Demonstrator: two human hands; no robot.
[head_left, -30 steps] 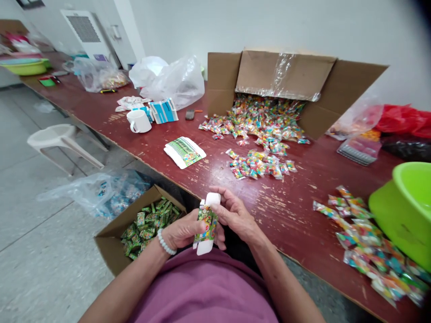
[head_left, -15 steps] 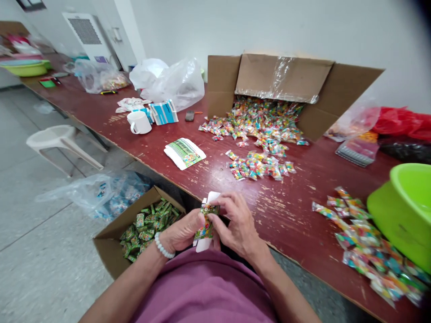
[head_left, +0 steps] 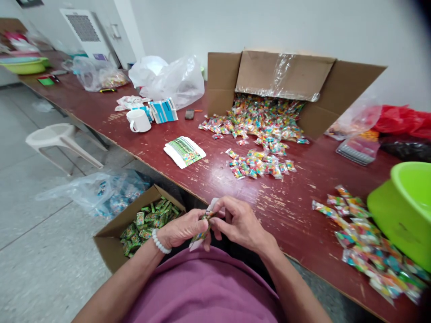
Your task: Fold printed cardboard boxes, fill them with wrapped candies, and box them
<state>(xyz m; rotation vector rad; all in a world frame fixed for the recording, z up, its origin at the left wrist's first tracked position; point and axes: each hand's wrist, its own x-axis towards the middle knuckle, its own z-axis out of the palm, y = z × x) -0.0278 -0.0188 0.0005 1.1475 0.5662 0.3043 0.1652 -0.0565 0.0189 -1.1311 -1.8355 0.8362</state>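
Note:
Between my two hands is a small green printed candy box (head_left: 201,234), tilted, with white flaps sticking out at both ends. My left hand (head_left: 185,228), with a white bead bracelet at the wrist, grips its side and lower part. My right hand (head_left: 240,224) pinches the upper end beside the white flap. A cardboard carton (head_left: 107,251) full of small green boxes (head_left: 144,226) sits below the table edge, left of my hands. On the table ahead lie a stack of flat printed cartons (head_left: 185,151) and a small heap of wrapped candies (head_left: 257,164).
A large open carton (head_left: 286,74) spills wrapped candies (head_left: 266,116) onto the red table (head_left: 215,172). To the right stand a lime-green basin (head_left: 397,211) and more candy packets (head_left: 373,246). A white mug (head_left: 139,121), plastic bags (head_left: 183,83) and a white stool (head_left: 54,134) are leftward.
The small box has been turned so its narrow side shows more than its printed face. My right hand has shifted slightly, still at the upper flap.

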